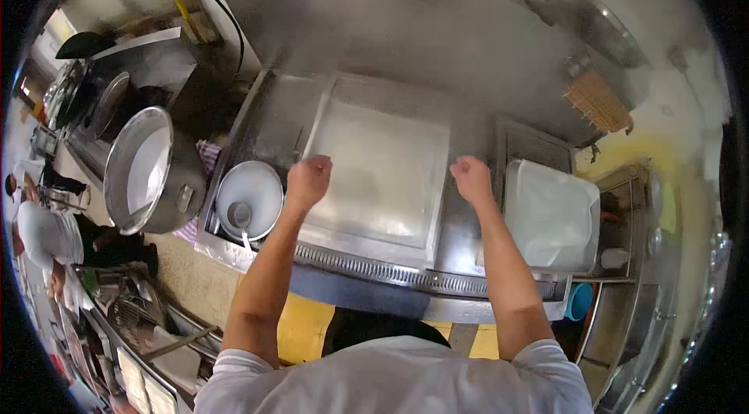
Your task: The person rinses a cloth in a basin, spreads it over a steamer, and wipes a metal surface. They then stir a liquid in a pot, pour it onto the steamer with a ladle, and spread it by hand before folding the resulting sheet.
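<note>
A shallow rectangular metal tray lies on the stainless steel counter, with a pale, hazy, wet-looking layer across it. My left hand is closed at the tray's left edge. On the other side, just past the right edge, my right hand is closed too, fingers curled in. Whether either hand pinches something thin, such as a cloth edge, I cannot make out. Close to my left hand stands a white bowl with a ladle resting in it.
A large metal pot stands at the left. Right of my right hand is a rectangular container with whitish contents. A slotted drain runs along the counter's front. Steam blurs the steel back wall. Another person is at far left.
</note>
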`<state>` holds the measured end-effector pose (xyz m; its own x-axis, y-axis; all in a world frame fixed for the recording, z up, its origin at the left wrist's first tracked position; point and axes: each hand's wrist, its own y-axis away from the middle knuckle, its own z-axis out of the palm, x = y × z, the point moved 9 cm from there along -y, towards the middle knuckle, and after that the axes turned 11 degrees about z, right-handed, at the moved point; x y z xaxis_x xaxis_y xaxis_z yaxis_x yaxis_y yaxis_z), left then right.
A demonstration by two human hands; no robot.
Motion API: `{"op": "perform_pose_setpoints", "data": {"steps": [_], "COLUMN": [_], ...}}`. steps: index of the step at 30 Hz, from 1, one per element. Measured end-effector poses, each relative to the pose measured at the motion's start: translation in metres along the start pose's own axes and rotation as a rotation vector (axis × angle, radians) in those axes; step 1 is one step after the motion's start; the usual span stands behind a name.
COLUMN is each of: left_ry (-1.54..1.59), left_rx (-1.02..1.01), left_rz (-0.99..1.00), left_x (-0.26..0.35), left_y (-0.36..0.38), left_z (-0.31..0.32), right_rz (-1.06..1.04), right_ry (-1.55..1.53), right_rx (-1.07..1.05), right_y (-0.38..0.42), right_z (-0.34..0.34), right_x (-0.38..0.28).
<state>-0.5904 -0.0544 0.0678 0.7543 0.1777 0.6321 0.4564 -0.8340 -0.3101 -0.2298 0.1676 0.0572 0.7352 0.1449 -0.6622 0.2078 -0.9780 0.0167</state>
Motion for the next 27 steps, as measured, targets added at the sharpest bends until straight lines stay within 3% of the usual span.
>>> {"op": "perform_pose_setpoints", "data": {"steps": [7,10,12,17,20,25,27], "left_ry": [-0.132,-0.074,-0.092,-0.170,-0.245,-0.169,-0.052], "left_rx": [-0.026,-0.054,-0.061,-0.084,-0.133,0.023,0.072], "left_rz": [-0.025,-0.112,-0.138,-0.026,-0.083,0.083,0.098], "left_x": [-0.086,-0.121,-0.135,-0.135,-0.140,-0.129,-0.117], "left_y": [-0.121,-0.155,-0.175,-0.208,-0.217,-0.211,-0.199], "left_z": [0.018,0.036,0.051,0.080,0.089,0.074,0.054], "right_rz": [0.064,0.197,0.159,0.145,0.106,0.145,0.046], "right_ry": [0.498,0.314,0.367,0.433,0.398,0.366,0.334], "right_rx": [0.050,0.025,0.050,0.150,0.177,0.176,0.223], "right_y": [-0.123,-0.139,-0.142,-0.149,-0.153,-0.144,-0.131], "right_z": [0.077,0.087,0.087,0.084,0.087,0.075,0.063], "right_x": [0.013,0.024,0.019,0.026,0.038,0.033,0.024]}}
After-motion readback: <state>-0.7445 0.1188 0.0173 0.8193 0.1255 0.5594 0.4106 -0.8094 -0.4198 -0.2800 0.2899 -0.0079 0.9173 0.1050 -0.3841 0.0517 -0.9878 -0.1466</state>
